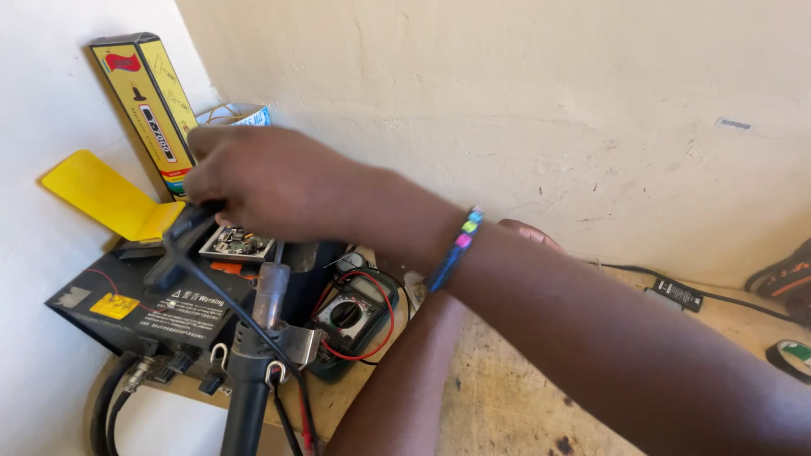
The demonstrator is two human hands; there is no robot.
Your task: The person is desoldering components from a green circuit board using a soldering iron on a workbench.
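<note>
The right hand (pixel 253 181) is clamped on a black handpiece (pixel 182 245), its long axis slanting down-left from the grip. The left hand (pixel 528 232) is mostly hidden, so its grip cannot be told.

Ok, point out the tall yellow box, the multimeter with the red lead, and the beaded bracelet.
Tall yellow cardboard box (pixel 145 105), head view: middle of its front face.
Green multimeter with red lead (pixel 346 315), head view: its round dial.
Colourful beaded bracelet (pixel 456 247), head view: beads on the wrist's near side.

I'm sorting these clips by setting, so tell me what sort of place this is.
Probably a small electronics repair bench. A multimeter with red leads, a hot-air soldering station and a bare circuit board crowd a worn wooden table against a plain wall.
</note>
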